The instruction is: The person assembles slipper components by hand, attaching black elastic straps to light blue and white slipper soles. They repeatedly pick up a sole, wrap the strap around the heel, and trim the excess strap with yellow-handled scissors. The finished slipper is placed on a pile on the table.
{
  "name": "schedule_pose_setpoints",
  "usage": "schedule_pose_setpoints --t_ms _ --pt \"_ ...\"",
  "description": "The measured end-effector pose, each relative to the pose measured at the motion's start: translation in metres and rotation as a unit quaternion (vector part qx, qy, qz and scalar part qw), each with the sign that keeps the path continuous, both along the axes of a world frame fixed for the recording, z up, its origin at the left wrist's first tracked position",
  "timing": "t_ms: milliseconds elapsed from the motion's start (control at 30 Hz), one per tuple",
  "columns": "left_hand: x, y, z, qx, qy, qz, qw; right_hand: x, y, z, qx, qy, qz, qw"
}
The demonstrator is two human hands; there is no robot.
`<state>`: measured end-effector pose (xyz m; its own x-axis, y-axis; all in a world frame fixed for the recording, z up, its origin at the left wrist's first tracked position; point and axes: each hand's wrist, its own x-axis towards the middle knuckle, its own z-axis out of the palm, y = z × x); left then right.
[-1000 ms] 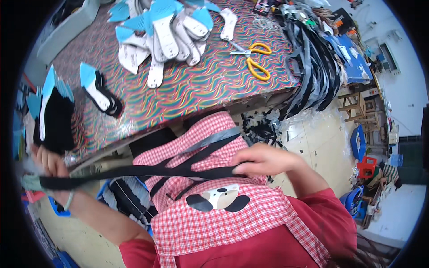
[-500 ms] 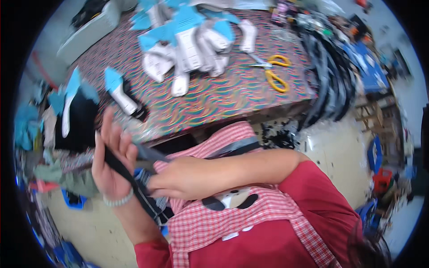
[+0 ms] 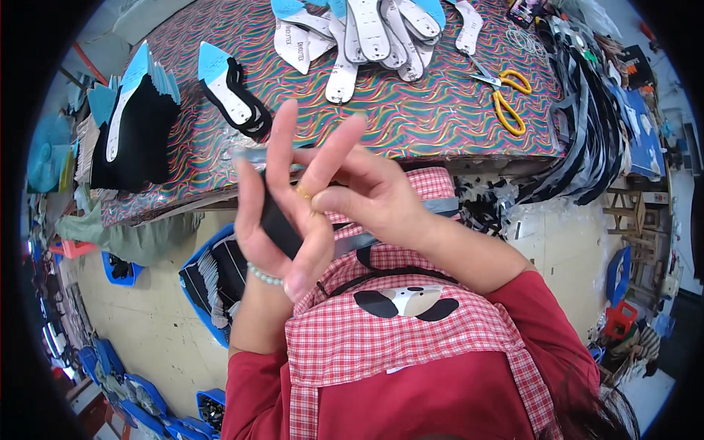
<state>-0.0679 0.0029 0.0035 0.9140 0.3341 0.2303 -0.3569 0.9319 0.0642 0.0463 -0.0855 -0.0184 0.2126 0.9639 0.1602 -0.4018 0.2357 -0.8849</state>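
Note:
My left hand [image 3: 282, 213] is raised with its fingers spread, and a black fabric strip [image 3: 280, 226] lies across its palm. A grey length of strip [image 3: 255, 155] shows by its fingertips. My right hand [image 3: 378, 196] is closed in a pinch against the left hand's fingers. A small yellowish band [image 3: 303, 193] shows at the pinch; whether it is a ring or a rubber band, I cannot tell. The right fingertips are partly hidden. Beyond my hands, a black strip bundle with a blue-and-white card [image 3: 224, 88] lies on the patterned table [image 3: 411, 121].
Yellow-handled scissors [image 3: 502, 99] lie at the right, below loose rubber bands [image 3: 526, 42]. White-and-blue cards [image 3: 367, 33] pile up at the back. A larger carded black stack [image 3: 143, 125] stands left. Black and grey strips [image 3: 579, 117] hang off the right edge. A blue basket [image 3: 213, 282] stands beside me.
My right hand has moved up and right, from below the left palm to the left fingers. My left hand has moved right, and its fingers are now spread wider.

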Motion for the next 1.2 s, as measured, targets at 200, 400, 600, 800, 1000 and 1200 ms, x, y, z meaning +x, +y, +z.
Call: schedule_pose_setpoints --t_ms 200,400,600,800,1000,1200 --pt "0.007 -0.019 -0.023 -0.044 0.012 0.087 0.995 -0.008 0.007 -0.004 0.098 0.009 -0.022 0.995" --pt "-0.001 -0.023 -0.058 -0.028 -0.078 0.036 0.996 0.000 0.011 0.000 0.140 -0.168 -0.027 0.975" --pt "0.002 -0.024 -0.035 -0.010 -0.154 -0.113 0.982 0.009 0.013 -0.004 0.121 0.018 0.015 0.992" --pt "-0.005 -0.002 -0.024 0.253 0.132 -0.215 0.934 0.053 0.010 -0.063 -0.195 0.239 0.223 0.924" --pt "-0.003 -0.017 -0.039 0.418 0.241 -0.341 0.807 0.056 0.014 -0.021 -0.086 0.255 0.099 0.958" --pt "-0.003 -0.007 -0.068 0.428 0.233 -0.032 0.872 0.059 0.004 -0.010 -0.126 0.116 0.061 0.983"
